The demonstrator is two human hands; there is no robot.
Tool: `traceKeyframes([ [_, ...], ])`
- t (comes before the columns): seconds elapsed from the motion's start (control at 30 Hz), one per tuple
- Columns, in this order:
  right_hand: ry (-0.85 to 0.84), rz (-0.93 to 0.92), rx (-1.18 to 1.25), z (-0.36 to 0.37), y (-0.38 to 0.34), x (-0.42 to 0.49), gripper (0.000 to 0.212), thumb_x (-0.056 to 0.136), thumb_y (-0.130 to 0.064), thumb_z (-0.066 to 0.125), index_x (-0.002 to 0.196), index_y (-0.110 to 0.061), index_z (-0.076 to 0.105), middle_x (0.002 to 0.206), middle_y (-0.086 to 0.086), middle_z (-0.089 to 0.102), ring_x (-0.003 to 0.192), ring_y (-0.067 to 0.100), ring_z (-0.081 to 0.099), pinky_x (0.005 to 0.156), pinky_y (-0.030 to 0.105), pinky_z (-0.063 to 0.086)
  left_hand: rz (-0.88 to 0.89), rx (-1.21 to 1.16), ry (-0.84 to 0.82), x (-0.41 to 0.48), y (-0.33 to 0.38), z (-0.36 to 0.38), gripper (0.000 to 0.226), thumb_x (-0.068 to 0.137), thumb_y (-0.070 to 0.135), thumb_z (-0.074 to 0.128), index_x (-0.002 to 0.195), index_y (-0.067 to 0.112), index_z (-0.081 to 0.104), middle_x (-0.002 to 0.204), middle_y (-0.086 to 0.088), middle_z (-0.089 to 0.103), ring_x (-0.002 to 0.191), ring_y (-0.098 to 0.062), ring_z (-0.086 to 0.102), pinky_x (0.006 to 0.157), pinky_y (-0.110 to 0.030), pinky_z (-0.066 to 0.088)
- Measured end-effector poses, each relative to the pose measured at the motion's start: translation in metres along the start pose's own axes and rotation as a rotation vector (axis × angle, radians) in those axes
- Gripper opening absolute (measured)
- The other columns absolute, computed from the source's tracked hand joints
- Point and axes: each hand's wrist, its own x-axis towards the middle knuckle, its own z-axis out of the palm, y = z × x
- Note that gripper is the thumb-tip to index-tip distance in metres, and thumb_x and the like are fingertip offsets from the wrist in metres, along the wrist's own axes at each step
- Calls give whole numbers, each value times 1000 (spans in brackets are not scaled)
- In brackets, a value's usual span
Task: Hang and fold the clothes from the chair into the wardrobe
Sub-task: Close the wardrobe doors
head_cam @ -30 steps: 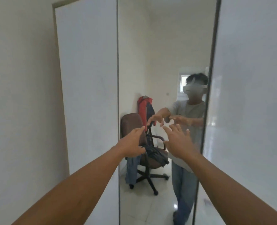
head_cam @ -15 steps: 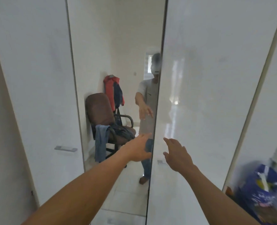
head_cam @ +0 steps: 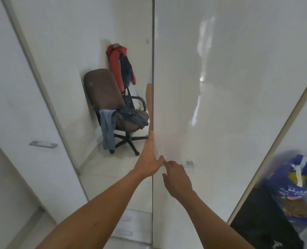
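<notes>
Head view: left hand flat on wardrobe door vertical edge; right hand loose, empty, just left of handle. Clothes on chair show only in mirror, so behind me.

Glossy, smooth white wardrobe door; reflective mirror panel; handle seemingly brushed metal.

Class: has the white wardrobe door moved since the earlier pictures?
Yes: the white wardrobe door has slid left across the mirror, covering more of it.
</notes>
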Motion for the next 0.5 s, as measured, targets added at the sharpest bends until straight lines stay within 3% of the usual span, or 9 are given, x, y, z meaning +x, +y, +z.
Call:
traceKeyframes([
  [0.13,69,10,17,12,3,7,51,90,-16,66,139,-12,53,124,9,62,119,29,56,110,44,40,-50,-33,25,7,-4,9,100,90,14,65,156,41,-4,154,8,35,136,-16,42,112,-43,43],
  [0.37,122,27,-86,25,4,6,57,71,-14,83,125,-14,65,109,9,65,102,32,61,93,41,52,-80,-44,42,11,-6,12,93,92,7,62,158,37,4,152,5,41,131,-22,48,106,-43,49],
  [0.5,180,5,-40,28,3,-15,50,79,-17,75,127,-16,62,113,7,62,107,31,57,92,40,51,-96,-84,72,-7,-6,12,75,99,14,56,154,41,13,148,4,45,126,-19,52,102,-35,47],
])
